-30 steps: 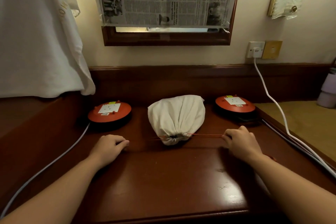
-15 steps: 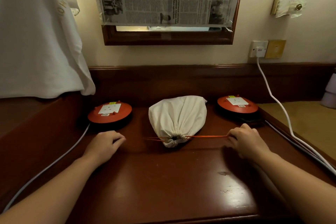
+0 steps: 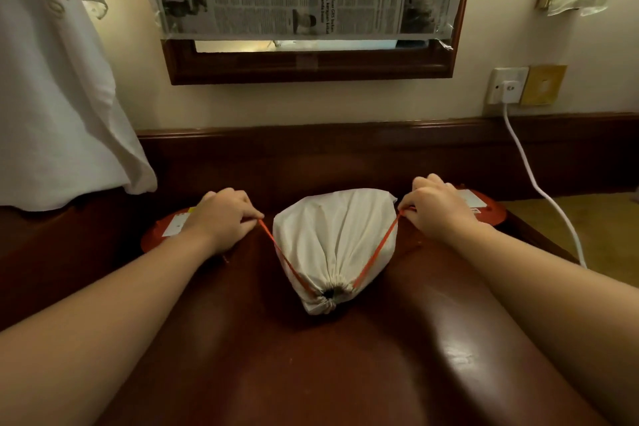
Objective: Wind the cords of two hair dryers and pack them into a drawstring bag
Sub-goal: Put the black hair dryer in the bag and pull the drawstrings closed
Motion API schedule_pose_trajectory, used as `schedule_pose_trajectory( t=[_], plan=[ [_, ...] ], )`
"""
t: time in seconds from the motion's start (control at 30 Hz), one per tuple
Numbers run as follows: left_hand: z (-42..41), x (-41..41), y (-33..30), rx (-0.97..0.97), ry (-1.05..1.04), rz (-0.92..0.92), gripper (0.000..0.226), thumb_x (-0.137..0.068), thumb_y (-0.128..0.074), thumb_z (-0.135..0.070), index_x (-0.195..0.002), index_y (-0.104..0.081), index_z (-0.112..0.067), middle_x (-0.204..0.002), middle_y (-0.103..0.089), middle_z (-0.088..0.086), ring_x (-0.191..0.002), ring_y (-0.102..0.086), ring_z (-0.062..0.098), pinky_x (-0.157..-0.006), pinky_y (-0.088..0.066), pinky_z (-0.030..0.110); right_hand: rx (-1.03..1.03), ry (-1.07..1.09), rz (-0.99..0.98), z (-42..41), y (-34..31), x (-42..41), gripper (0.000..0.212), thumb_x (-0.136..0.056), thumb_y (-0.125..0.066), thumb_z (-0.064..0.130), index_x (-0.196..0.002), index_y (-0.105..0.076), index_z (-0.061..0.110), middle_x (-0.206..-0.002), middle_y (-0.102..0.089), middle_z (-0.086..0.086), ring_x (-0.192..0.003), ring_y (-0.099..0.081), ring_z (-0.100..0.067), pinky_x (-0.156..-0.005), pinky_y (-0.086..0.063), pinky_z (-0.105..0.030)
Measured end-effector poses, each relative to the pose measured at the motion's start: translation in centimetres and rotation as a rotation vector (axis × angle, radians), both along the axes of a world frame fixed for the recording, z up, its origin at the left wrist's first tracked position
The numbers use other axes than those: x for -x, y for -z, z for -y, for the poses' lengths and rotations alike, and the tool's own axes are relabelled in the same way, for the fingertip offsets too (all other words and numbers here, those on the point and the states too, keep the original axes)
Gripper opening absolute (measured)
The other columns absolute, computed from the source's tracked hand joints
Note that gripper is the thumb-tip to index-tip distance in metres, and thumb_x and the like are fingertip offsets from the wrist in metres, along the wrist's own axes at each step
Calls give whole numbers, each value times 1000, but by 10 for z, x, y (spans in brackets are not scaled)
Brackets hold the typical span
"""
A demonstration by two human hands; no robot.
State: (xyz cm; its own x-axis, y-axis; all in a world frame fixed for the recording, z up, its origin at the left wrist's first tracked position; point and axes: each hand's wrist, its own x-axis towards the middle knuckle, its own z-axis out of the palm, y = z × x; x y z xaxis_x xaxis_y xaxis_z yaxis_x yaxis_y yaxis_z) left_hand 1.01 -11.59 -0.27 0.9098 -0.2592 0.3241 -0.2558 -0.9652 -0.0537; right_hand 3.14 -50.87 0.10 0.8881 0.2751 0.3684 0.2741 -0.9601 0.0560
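1. Cinching the bag [image 3: 333, 235] shut looks like the step in hand: it lies on the desk [image 3: 311, 373] between the two hands, plump, mouth [image 3: 328, 294] puckered tight and facing the person. The dryers are not visible; presumably they are inside.
2. To do it well, pull both cord ends evenly and outward, so the mouth closes centred and the bag does not slide sideways. Ease off once the gathers lock; more force only strains the channel.
3. The left hand [image 3: 221, 218] is closed, pinching the left run of the orange cord [image 3: 276, 249] at the fingertips, knuckles up, beside the bag's far left corner.
4. The right hand [image 3: 435, 211] mirrors it, closed on the right run beside the far right corner.
5. Both forearms reach forward over the desk, and both cord runs look taut, forming a V from the mouth.
6. Each hand sits over a red disc [image 3: 155, 235]; keep the cord from snagging there.
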Motion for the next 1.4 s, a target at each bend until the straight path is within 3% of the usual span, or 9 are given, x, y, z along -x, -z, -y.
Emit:
schedule_pose_trajectory(
  t=[0.5,0.63,0.77,0.87,0.97,1.07,1.17,1.3,1.4],
  plan=[
    [83,-152,3,83,202,-63,21,-98,-70,-41,-114,-82,-34,-119,-65,-12,-118,-56,10,-107,-44,39,-117,-138,-152,-81,3,-148,25,-100,-61,28,-120,-76,31,-122,-65,4,-122,-49,-21,-101,-47,-42],
    [89,-175,17,239,145,-91,25,-93,-77,-38,-117,-82,-31,-117,-64,-10,-114,-60,13,-99,-53,37,-294,-79,-243,-88,20,-168,29,-93,-65,21,-116,-74,37,-119,-67,1,-108,-63,-22,-93,-57,-41],
    [94,-175,24,370,53,-65,36,-81,-85,-46,-106,-68,-26,-103,-61,-3,-96,-64,23,-78,-55,40,-498,-78,-272,-87,27,-165,39,-90,-64,7,-117,-50,30,-102,-62,2,-91,-61,-20,-75,-57,-39],
    [92,-163,22,454,-127,-60,49,-79,-88,-46,-96,-48,-23,-90,-54,-5,-80,-56,20,-62,-44,35,-550,-29,-152,-85,28,-152,38,-91,-65,8,-118,-46,27,-114,-52,2,-109,-48,-21,-86,-51,-38],
    [83,-142,29,532,-231,-75,36,-88,-82,-34,-90,-48,-25,-92,-60,-1,-75,-56,16,-57,-38,32,-606,29,-69,-77,32,-126,38,-93,-66,24,-127,-47,27,-124,-52,2,-117,-44,-21,-98,-49,-43],
    [75,-109,49,653,-181,-94,23,-92,-77,-37,-90,-56,-27,-96,-63,-1,-86,-63,19,-63,-42,28,-557,79,-62,-71,44,-91,45,-96,-62,41,-136,-47,27,-134,-51,2,-127,-41,-22,-104,-43,-40],
    [74,-68,65,779,-103,-136,30,-91,-76,-47,-108,-67,-23,-110,-64,0,-106,-66,19,-86,-52,33,-564,108,-42,-69,62,-51,56,-97,-56,54,-145,-45,27,-146,-48,2,-138,-36,-25,-109,-37,-44],
    [76,4,72,888,-23,-158,95,-75,-61,-87,-146,-55,-26,-144,-54,-3,-135,-53,15,-111,-45,36,-661,62,-132,-69,87,8,92,-88,-46,79,-161,-24,28,-167,-26,0,-154,-17,-23,-122,-28,-50],
    [80,43,88,844,57,-260,137,-54,-58,-104,-165,-26,-31,-169,-24,-13,-156,-24,9,-126,-31,39,-645,14,-264,-77,102,41,126,-68,-28,102,-165,-5,24,-173,-5,3,-158,-1,-17,-127,-18,-47]
  ],
)
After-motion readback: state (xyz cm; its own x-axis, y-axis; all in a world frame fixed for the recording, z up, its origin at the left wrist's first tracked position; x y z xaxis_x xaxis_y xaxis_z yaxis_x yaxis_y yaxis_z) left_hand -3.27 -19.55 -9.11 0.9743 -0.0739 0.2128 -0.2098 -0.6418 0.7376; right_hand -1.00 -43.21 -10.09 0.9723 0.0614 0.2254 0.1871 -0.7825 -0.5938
